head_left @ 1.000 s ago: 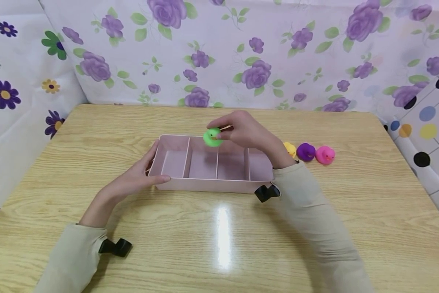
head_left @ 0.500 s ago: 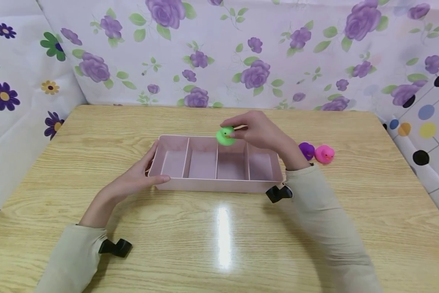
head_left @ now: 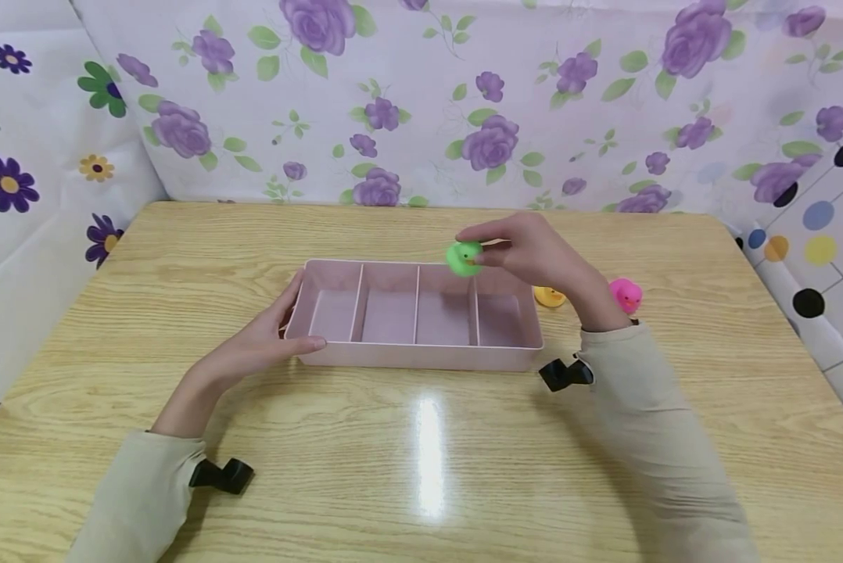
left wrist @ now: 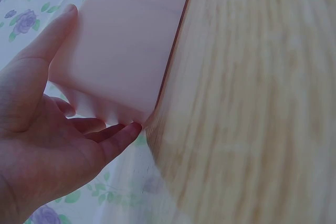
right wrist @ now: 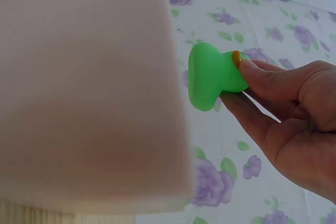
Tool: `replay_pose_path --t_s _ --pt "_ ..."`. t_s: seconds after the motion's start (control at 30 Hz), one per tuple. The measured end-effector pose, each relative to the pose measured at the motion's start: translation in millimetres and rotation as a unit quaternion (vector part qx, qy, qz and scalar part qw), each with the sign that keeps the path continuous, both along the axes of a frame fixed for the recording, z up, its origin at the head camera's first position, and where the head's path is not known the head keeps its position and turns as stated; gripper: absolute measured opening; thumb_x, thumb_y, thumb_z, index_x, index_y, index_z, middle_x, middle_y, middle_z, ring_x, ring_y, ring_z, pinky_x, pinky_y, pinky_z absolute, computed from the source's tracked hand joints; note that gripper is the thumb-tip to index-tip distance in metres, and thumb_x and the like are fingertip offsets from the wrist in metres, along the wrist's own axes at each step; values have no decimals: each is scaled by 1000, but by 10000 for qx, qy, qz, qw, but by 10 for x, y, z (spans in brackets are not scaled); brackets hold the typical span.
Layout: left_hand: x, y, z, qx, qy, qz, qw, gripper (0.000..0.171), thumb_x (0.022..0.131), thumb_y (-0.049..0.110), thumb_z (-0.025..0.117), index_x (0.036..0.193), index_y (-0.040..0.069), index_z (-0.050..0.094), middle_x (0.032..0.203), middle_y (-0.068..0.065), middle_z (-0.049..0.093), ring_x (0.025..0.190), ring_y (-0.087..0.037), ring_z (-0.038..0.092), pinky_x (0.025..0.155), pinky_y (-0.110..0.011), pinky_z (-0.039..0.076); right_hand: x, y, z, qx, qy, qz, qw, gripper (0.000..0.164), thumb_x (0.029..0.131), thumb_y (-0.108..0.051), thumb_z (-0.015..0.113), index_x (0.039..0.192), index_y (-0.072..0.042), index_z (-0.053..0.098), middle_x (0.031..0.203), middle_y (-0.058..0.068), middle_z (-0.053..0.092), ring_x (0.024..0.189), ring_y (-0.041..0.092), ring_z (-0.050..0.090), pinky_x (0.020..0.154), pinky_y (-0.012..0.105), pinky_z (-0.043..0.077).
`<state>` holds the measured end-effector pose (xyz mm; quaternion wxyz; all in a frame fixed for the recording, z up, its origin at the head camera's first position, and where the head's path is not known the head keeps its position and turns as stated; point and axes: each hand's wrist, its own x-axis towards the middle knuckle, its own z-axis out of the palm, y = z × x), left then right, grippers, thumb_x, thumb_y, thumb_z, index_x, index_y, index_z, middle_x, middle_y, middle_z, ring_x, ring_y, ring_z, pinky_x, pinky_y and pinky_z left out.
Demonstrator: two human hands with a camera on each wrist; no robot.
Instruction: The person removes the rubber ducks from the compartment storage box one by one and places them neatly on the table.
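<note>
A pale pink box (head_left: 421, 356) with a row of several compartments lies lengthwise on the wooden table. At its left end my left hand (head_left: 260, 336) holds it, thumb along the front wall and fingers against the end wall, as the left wrist view shows. My right hand (head_left: 530, 250) pinches a green rubber duck (head_left: 462, 259) between thumb and fingers, above the back rim near the divider of the two right compartments. From the right wrist, the duck (right wrist: 207, 77) appears beyond the box wall (right wrist: 94, 87), its orange beak by my thumb.
Right of the box sit a yellow rubber duck (head_left: 550, 296), partly behind my right hand, and a pink rubber duck (head_left: 627, 295), partly behind the wrist. Floral sheets (head_left: 421, 102) stand along the table's back and sides. A black strap piece (head_left: 565, 375) sits at each cuff.
My right hand has carried the green rubber duck rightward along the box's back rim. The arm now hides the purple duck and uncovers the yellow one. My left hand and the box stay put.
</note>
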<state>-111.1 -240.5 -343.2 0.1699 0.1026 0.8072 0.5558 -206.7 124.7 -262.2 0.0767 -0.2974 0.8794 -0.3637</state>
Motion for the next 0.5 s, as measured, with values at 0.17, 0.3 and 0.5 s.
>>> replay_pose_path --t_s 0.17,0.3,0.5 --pt "-12 0 -7 -14 25 -33 10000 102 90 19 69 155 26 -10 152 -23 21 130 -36 32 102 -50 31 -8 118 10 163 86 -57 9998 33 87 0 69 120 -7 70 121 9 65 114 23 59 93 39 48" --pt "-8 -8 -11 4 7 -31 10000 101 91 18 68 155 25 -10 153 -23 19 131 -37 31 103 -51 30 -1 213 21 199 171 -11 9997 33 88 2 67 120 -5 70 121 10 65 115 25 58 93 40 47" --pt "-3 -14 -9 -9 14 -33 10000 101 91 18 67 155 25 -11 154 -23 17 131 -37 30 104 -52 28 30 366 24 148 354 15 9993 32 87 7 66 118 -1 69 119 14 66 114 27 59 90 39 49"
